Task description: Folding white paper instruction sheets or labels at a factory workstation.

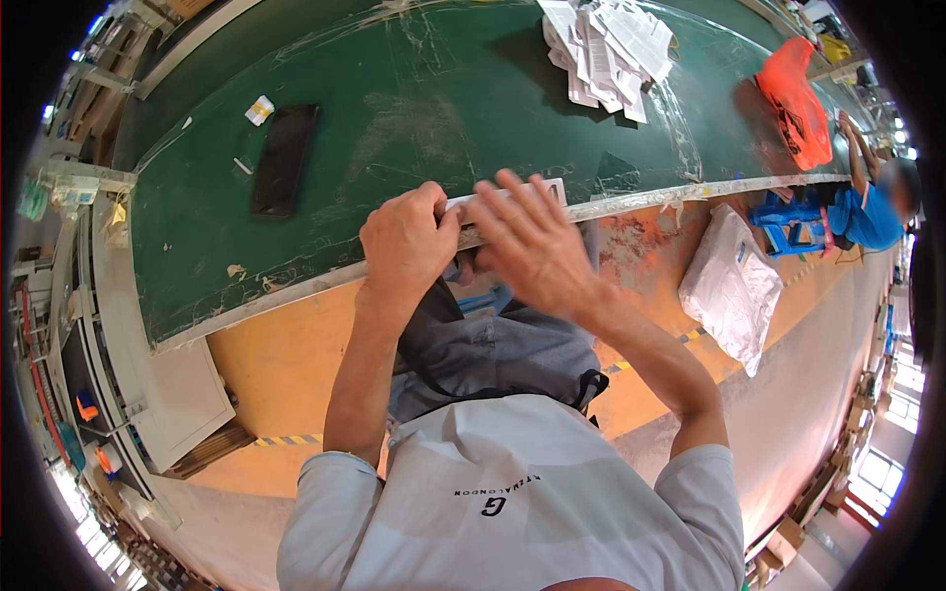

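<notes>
At the green table's [296, 246] near edge, my left hand [406, 239] pinches a flat white slab [498, 197] with closed fingers; my right hand [532, 246] hovers open over it. Next, I judge, comes a firm two-handed grip.

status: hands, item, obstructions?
Left hand gripping flat white piece at table edge. Right hand open over it. Black slab lies apart, not blocking.

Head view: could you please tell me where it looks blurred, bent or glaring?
Head view: right hand smeared by motion blur, left hand sharper; green table edge bows with fisheye distortion; black vignette rings the frame; windows at lower right are blown out.
</notes>
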A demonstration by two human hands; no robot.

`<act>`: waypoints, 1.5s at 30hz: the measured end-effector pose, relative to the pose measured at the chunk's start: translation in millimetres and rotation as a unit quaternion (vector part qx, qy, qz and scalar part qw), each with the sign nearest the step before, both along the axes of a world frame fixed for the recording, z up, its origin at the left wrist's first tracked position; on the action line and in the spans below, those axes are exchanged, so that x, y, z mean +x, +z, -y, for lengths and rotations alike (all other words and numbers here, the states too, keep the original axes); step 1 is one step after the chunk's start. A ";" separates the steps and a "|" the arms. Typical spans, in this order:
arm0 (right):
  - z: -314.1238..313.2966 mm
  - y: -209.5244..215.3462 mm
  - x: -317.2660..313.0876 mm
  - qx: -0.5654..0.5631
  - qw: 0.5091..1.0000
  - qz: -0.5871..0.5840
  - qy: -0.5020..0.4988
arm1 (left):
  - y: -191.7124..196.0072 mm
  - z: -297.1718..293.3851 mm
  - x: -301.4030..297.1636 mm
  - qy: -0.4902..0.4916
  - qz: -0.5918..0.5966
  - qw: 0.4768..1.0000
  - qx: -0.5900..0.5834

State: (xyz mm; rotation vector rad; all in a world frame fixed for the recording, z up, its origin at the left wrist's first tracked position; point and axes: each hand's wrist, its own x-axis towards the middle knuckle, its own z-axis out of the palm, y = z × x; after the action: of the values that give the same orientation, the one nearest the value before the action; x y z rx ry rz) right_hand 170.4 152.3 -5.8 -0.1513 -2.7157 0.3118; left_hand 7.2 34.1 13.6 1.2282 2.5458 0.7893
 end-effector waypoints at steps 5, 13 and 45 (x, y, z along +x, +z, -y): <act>-18.9 3.2 46.5 -0.039 0.995 0.087 -0.043 | 2.8 -1.5 1.0 0.007 0.010 1.000 0.000; -28.5 4.1 57.6 -0.017 0.993 0.102 -0.065 | -2.7 -5.5 37.7 -0.255 -0.186 0.944 0.099; -77.0 9.0 46.0 -0.047 0.992 -0.113 0.033 | 17.0 17.2 -25.1 -0.326 -0.186 0.914 0.158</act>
State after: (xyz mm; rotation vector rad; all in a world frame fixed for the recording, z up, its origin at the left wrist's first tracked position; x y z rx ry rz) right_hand 216.4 229.3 3.2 -0.0500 -2.4868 0.4485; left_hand -18.0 16.9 30.6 2.3514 2.0366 0.8713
